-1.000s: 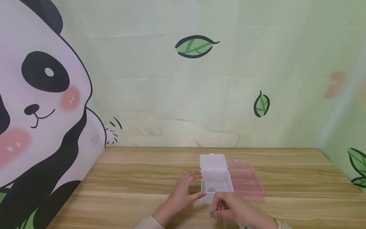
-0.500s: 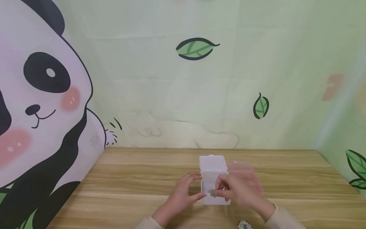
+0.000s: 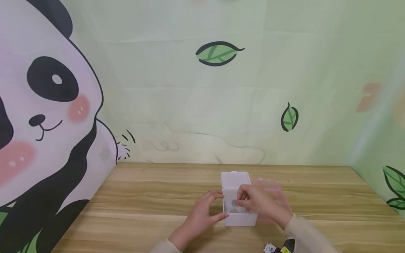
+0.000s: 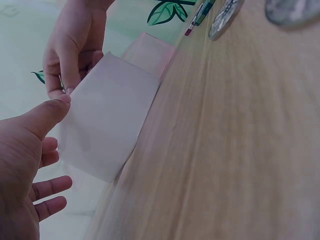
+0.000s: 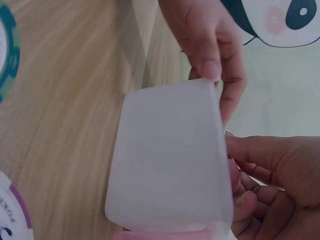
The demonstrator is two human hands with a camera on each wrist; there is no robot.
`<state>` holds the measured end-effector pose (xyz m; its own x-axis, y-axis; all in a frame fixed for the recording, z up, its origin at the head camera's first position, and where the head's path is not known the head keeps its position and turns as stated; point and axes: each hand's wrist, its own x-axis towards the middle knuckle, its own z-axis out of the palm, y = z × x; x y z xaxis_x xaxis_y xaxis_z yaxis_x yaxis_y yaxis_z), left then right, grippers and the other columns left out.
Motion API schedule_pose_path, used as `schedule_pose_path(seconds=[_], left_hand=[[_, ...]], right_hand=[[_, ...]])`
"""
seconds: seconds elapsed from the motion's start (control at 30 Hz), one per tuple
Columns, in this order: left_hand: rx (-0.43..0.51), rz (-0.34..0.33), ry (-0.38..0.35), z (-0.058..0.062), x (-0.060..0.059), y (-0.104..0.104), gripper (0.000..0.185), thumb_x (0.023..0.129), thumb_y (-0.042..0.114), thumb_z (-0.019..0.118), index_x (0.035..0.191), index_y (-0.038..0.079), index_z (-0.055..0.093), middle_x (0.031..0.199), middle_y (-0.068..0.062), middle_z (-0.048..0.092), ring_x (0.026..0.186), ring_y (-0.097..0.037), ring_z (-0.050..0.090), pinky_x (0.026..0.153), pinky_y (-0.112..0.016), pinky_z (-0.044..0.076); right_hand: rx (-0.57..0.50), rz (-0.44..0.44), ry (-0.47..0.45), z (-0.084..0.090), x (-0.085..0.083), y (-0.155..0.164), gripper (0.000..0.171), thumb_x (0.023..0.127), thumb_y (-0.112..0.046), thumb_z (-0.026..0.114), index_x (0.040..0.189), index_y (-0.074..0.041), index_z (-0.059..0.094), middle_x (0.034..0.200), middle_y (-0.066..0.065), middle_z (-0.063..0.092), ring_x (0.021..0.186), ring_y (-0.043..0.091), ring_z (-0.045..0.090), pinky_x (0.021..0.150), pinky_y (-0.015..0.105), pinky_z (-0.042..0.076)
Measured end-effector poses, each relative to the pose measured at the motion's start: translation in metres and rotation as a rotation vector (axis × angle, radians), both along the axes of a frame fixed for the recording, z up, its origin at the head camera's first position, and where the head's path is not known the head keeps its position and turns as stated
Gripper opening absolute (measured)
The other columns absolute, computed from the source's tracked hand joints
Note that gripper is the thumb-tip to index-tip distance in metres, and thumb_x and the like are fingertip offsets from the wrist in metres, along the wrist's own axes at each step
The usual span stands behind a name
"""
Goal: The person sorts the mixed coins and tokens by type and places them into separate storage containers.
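Note:
A small clear plastic box [image 3: 242, 218] stands open on the wooden table [image 3: 152, 196], its lid [image 3: 235, 179] tipped back. My left hand [image 3: 221, 203] grips the box's left side, thumb on the front wall and fingers at the back. My right hand [image 3: 239, 201] hovers over the opening and pinches a small grey coin [image 3: 234, 202]. Another coin [image 3: 234, 211] lies on the box floor. In the left wrist view my thumb [image 4: 47, 114] touches the box [image 4: 105, 120]. The right wrist view shows the box wall [image 5: 170, 160] between both hands.
A pink plastic box [image 3: 272, 188] lies shut right behind and to the right of the clear one. Poker chips [image 3: 272, 248] lie at the table's front edge near my right sleeve. A panda and leaf backdrop walls in the table at the back and left.
My right hand rose from the table's front edge with the coin and moved forward over the open box. The left hand stayed on the box.

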<state>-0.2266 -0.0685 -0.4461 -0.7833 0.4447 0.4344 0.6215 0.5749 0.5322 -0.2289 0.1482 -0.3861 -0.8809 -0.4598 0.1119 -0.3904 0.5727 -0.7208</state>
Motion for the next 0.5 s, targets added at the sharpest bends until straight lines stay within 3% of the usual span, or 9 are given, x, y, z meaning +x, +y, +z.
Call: schedule_pose_path(seconds=[0.5], left_hand=[[0.014, -0.005, 0.013, 0.001, 0.000, 0.000, 0.049, 0.080, 0.033, 0.076, 0.120, 0.010, 0.059, 0.132, -0.004, 0.060, 0.124, -0.024, 0.054, 0.105, -0.045, 0.044]], right_hand=[[0.224, -0.081, 0.034, -0.010, -0.009, -0.022, 0.020, 0.079, 0.001, 0.071, 0.072, -0.009, 0.055, 0.065, -0.002, 0.056, 0.054, 0.010, 0.048, 0.047, 0.018, 0.039]])
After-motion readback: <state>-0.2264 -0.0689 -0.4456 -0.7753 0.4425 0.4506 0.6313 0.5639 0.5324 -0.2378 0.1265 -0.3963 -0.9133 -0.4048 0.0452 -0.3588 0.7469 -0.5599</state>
